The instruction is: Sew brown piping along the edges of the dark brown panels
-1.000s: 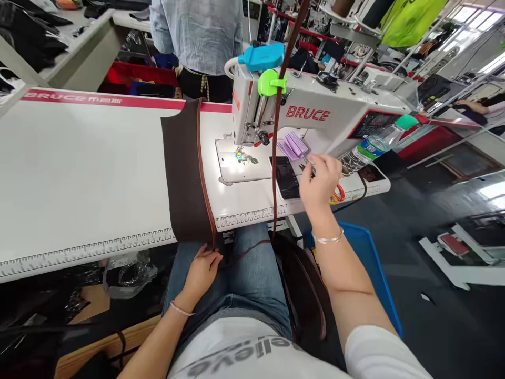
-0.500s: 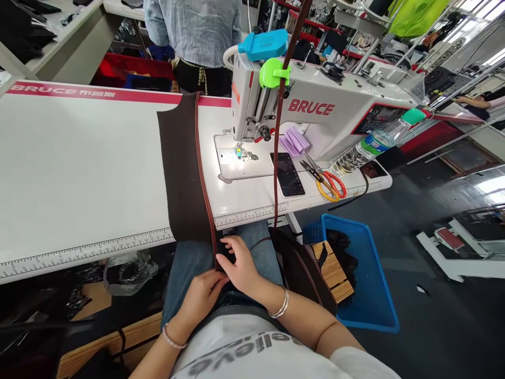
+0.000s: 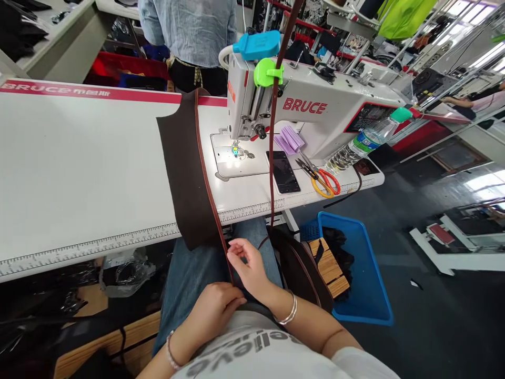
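A dark brown leather panel [image 3: 183, 158] with a reddish-brown piped edge lies across the white sewing table [image 3: 79, 168] and hangs over its front edge onto my lap. My left hand [image 3: 213, 308] rests on my lap with its fingers curled on the panel's lower end. Just above it, my right hand [image 3: 246, 266] pinches the piped edge. A thin brown strap [image 3: 272, 137] hangs from overhead past the white BRUCE sewing machine [image 3: 300, 108] down towards my lap.
A phone [image 3: 282, 172], scissors [image 3: 321, 179], purple pieces [image 3: 290, 142] and a water bottle [image 3: 365, 139] lie on the machine bed. A blue bin [image 3: 363, 273] stands on the floor at my right. A person in a light blue shirt [image 3: 189, 26] stands behind the table.
My right hand left the scissors on the machine bed and came down to my lap onto the piped edge. Both hands drew the panel's end closer to my body.
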`<state>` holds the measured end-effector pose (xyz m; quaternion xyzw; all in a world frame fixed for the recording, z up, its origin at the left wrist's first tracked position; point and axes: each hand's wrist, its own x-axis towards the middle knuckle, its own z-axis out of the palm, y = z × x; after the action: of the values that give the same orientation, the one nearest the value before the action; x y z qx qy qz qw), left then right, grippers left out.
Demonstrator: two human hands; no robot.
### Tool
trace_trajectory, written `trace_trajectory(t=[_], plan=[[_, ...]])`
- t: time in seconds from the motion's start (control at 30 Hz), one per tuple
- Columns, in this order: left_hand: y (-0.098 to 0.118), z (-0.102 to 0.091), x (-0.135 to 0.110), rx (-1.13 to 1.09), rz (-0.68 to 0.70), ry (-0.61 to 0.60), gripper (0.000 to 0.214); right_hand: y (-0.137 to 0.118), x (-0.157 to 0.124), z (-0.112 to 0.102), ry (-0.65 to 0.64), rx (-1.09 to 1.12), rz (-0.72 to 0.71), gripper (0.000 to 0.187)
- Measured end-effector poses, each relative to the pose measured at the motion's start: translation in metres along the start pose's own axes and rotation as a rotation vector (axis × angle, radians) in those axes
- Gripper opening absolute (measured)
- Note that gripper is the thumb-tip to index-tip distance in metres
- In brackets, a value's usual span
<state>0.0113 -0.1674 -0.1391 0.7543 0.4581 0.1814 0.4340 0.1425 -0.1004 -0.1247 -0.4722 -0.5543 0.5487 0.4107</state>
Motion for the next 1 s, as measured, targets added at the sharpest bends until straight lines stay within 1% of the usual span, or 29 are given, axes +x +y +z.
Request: trace_trajectory(t=[0.03,0.07,0.1,0.17,0.2,0.23,0.3,0.4,0.47,0.6,0.7,0.77,0.83,0.9,0.97,1.0], plan=[[-0.002,-0.001,-0.001,-0.052,-0.028,0.029,0.027,-0.002,-0.005,-0.005,-0.014,-0.057,-0.094,0.023],[-0.004,-0.002,-0.002,-0.102,-0.053,0.058,0.027,-0.003,-0.01,-0.01,-0.076,-0.089,-0.164,0.025],[-0.006,-0.002,-0.002,-0.153,-0.07,0.077,0.028,-0.003,-0.015,-0.014,-0.168,-0.097,-0.206,0.029],[-0.009,-0.003,-0.004,-0.247,-0.094,0.103,0.028,0.0,-0.023,-0.021,-0.355,-0.091,-0.222,0.039],[-0.01,-0.003,-0.005,-0.286,-0.103,0.11,0.028,0.003,-0.026,-0.023,-0.421,-0.093,-0.211,0.042],[-0.01,-0.003,-0.005,-0.316,-0.107,0.115,0.027,0.007,-0.028,-0.024,-0.453,-0.1,-0.195,0.044],[-0.01,-0.004,-0.006,-0.337,-0.114,0.132,0.025,0.016,-0.032,-0.026,-0.442,-0.116,-0.159,0.042],[-0.01,-0.005,-0.008,-0.301,-0.124,0.15,0.026,0.026,-0.034,-0.03,-0.399,-0.157,-0.125,0.04],[-0.011,-0.005,-0.009,-0.272,-0.13,0.145,0.026,0.028,-0.035,-0.035,-0.406,-0.214,-0.105,0.04],[-0.014,-0.004,-0.009,-0.23,-0.116,0.116,0.025,0.028,-0.035,-0.043,-0.492,-0.319,-0.086,0.04],[-0.015,-0.004,-0.009,-0.197,-0.119,0.112,0.024,0.027,-0.034,-0.049,-0.568,-0.378,-0.129,0.033],[-0.015,-0.003,-0.009,-0.185,-0.124,0.119,0.023,0.026,-0.03,-0.058,-0.582,-0.391,-0.154,0.031],[-0.016,-0.003,-0.008,-0.177,-0.131,0.127,0.023,0.024,-0.02,-0.076,-0.572,-0.391,-0.149,0.029],[-0.018,-0.004,-0.007,-0.168,-0.144,0.122,0.023,0.025,-0.002,-0.106,-0.523,-0.413,-0.089,0.027],[-0.018,-0.005,-0.005,-0.16,-0.164,0.107,0.024,0.029,0.023,-0.145,-0.406,-0.517,0.037,0.026],[-0.019,-0.005,-0.004,-0.157,-0.175,0.097,0.025,0.033,0.037,-0.166,-0.323,-0.632,0.125,0.025]])
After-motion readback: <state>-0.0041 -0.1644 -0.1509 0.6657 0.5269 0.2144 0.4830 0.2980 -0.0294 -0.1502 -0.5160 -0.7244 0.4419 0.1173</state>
